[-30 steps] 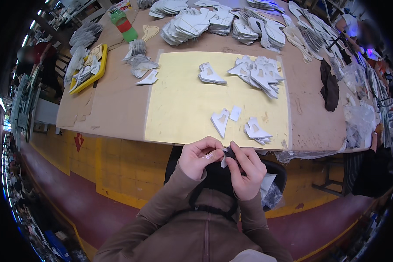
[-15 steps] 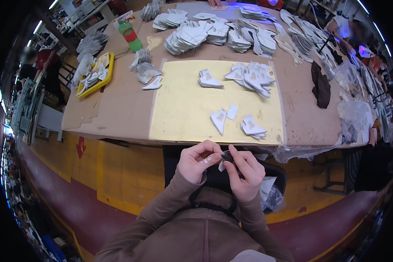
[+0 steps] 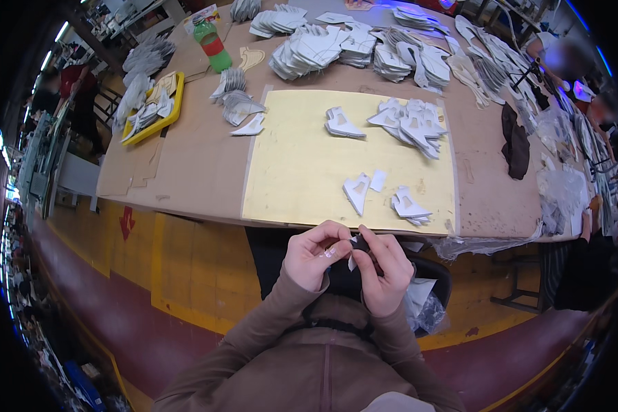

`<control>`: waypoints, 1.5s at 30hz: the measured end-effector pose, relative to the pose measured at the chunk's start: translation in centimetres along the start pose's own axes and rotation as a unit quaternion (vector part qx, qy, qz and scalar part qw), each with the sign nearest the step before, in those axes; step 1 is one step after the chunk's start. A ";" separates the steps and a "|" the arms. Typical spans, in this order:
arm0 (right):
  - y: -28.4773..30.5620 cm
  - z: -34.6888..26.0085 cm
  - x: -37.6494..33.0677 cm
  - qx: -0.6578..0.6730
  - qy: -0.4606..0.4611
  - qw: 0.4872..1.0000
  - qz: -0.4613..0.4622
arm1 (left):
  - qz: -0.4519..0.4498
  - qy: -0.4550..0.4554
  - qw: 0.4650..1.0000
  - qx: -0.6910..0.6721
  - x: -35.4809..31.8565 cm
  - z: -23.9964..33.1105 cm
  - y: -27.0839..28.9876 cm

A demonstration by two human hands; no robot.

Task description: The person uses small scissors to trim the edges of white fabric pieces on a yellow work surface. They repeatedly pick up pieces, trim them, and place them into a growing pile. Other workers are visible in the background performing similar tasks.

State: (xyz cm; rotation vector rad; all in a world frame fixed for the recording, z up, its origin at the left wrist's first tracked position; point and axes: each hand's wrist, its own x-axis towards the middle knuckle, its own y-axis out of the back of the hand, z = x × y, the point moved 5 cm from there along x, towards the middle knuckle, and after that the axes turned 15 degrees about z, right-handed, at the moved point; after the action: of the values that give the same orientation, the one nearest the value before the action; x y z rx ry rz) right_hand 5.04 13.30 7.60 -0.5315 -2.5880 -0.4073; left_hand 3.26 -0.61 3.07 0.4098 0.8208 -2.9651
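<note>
Left hand and right hand nearly closed; we're pinching a dark-and-white piece between them, presumably for steadiness.

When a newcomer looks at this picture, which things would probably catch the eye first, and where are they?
Probably the pale yellow sheet first, in the middle of the brown table, with white cut-out pieces on it. Next, the green-and-red bottle toward the table's far left and the yellow tray at its left side. Below the near edge, the left hand and right hand pinch a small dark-and-white piece.
</note>
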 end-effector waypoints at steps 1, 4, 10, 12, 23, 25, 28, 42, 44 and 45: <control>-0.2 0.1 0.0 0.002 0.000 1.000 -0.002 | 0.000 0.005 1.000 -0.014 0.0 0.0 0.1; -0.8 0.2 0.1 0.001 -0.011 1.000 -0.010 | 0.012 0.002 1.000 -0.027 0.2 0.1 0.3; -1.2 0.7 1.0 0.002 -0.005 1.000 -0.001 | 0.038 -0.010 0.999 -0.029 0.6 0.3 0.0; -1.2 0.8 1.4 -0.004 0.022 1.000 -0.010 | 0.041 0.006 0.998 -0.038 1.0 0.4 0.1; -1.4 2.3 2.0 -0.006 -0.005 1.000 -0.031 | 0.042 0.011 0.999 -0.015 2.3 0.0 0.2; -1.2 2.2 2.1 -0.011 0.008 0.999 -0.029 | 0.029 0.000 1.000 -0.013 2.3 0.1 0.1; -0.9 2.2 2.4 -0.007 0.023 0.999 -0.039 | 0.013 0.003 1.000 -0.022 2.4 0.3 -0.1; 0.2 5.7 4.4 0.002 0.025 1.000 0.015 | 0.004 0.014 0.999 0.031 6.3 -1.4 -2.8; 0.8 6.4 4.8 -0.010 0.043 0.999 0.006 | -0.001 0.014 0.999 0.041 7.0 -1.7 -3.6; 1.2 6.9 5.0 -0.023 0.042 0.999 0.011 | -0.001 0.015 0.999 0.044 7.3 -1.8 -4.1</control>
State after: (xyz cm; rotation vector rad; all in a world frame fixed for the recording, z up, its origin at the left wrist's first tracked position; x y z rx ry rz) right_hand -1.18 18.36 4.50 -0.5468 -2.4947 -0.4723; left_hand -3.76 4.05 1.71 0.4576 0.6942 -3.0131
